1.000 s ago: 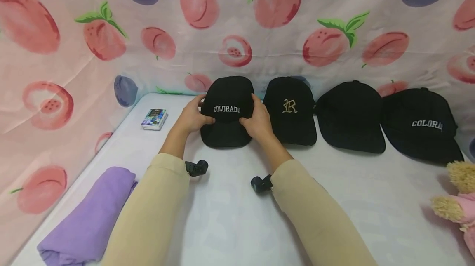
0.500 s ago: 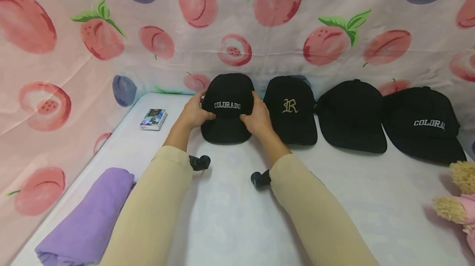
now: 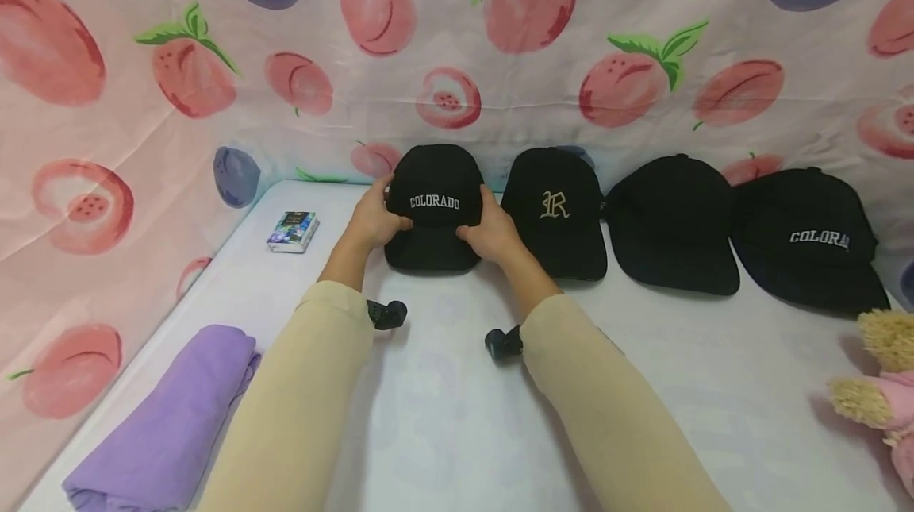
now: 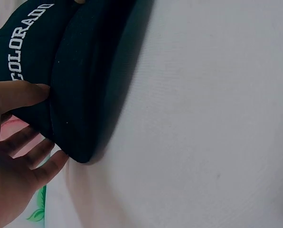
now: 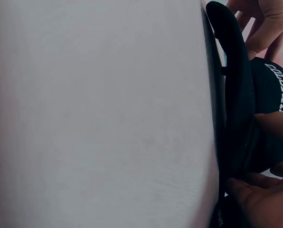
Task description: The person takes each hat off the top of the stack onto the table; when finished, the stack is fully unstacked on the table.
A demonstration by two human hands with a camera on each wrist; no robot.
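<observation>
A black baseball cap lettered COLORADO (image 3: pixel 435 179) sits near the back of the white-covered surface, brim toward me. My left hand (image 3: pixel 373 218) grips its left side, thumb where crown meets brim. In the left wrist view, the left hand's fingers (image 4: pixel 49 168) reach round the cap's edge. On the opposite side my right hand (image 3: pixel 497 228) holds the cap the same way, its thumb (image 5: pixel 274 124) pressing the front. Just right of that hand stands a black cap with a gold R emblem (image 3: pixel 553 210).
Farther right stand a plain black cap (image 3: pixel 674 226) and another COLORADO cap (image 3: pixel 803 234). A small patterned box (image 3: pixel 293 232) lies at left, behind a folded purple cloth (image 3: pixel 167 425). Part of a pink-clad plush toy (image 3: pixel 892 401) shows at right. A fruit-print curtain (image 3: pixel 528 91) hangs behind.
Both hands have shifted the held cap slightly back toward the curtain, its brim edge now farther from me. They keep their grip. The other caps have stayed in place.
</observation>
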